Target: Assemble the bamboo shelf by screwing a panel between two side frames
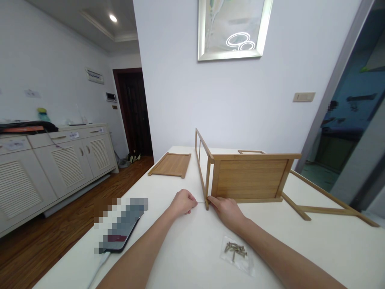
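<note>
My left hand (183, 202) is closed, its fingertips pinching a thin metal rod (201, 202) that looks like a hex key. The rod points right, to the foot of an upright wooden side frame (207, 176). At that lower corner, my right hand (227, 208) is closed on the joint, where the frame meets a wooden slatted panel (251, 178) standing on its long edge. The fingers partly hide the joint, and I cannot make out the screw there. Near my right forearm lies a clear plastic bag of screws (236, 253).
Another wooden panel (172, 164) lies flat at the back left of the white table (180, 257). A wooden side frame (327, 210) lies to the right. A phone (129, 226) with a charging cable (99, 267) rests at the left edge. The wall is behind the table.
</note>
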The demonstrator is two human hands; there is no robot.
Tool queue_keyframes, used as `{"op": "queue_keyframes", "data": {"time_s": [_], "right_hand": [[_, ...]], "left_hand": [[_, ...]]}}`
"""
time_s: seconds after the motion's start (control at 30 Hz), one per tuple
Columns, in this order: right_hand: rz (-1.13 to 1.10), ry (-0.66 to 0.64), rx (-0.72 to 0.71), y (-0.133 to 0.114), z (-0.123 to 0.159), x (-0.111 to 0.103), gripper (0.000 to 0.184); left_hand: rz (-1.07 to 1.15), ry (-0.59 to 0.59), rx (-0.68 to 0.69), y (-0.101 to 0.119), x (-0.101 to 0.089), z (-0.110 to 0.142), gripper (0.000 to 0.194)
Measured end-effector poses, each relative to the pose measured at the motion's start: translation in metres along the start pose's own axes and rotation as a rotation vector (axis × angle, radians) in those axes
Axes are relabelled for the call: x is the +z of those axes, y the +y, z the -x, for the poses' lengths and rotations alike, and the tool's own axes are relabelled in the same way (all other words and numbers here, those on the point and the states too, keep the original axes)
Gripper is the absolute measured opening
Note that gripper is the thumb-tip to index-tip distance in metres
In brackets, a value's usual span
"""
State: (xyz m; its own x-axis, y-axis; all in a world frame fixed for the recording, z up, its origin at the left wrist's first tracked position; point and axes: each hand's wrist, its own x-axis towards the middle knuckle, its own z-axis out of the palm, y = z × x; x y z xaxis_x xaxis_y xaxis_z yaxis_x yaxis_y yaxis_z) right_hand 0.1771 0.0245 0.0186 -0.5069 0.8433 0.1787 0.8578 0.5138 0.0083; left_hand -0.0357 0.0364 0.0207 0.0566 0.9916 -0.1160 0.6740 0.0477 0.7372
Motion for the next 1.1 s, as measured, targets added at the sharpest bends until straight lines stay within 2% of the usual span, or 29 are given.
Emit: {"op": "queue_keyframes", "data": {"time_s": [0.2, 0.3, 1.1], "right_hand": [[0.003, -0.014, 0.003, -0.001, 0.001, -0.001, 0.040], [0.006, -0.021, 0.008, -0.001, 0.001, -0.002, 0.040], [0.013, -0.014, -0.005, -0.002, 0.001, -0.002, 0.039]], "left_hand": [[-0.182, 0.161, 0.028, 0.008, 0.006, 0.004, 0.011], [-0.253, 0.196, 0.056, 0.012, 0.007, 0.007, 0.013], [-0.528, 0.147, 0.094, 0.023, 0.001, 0.020, 0.021]]}}
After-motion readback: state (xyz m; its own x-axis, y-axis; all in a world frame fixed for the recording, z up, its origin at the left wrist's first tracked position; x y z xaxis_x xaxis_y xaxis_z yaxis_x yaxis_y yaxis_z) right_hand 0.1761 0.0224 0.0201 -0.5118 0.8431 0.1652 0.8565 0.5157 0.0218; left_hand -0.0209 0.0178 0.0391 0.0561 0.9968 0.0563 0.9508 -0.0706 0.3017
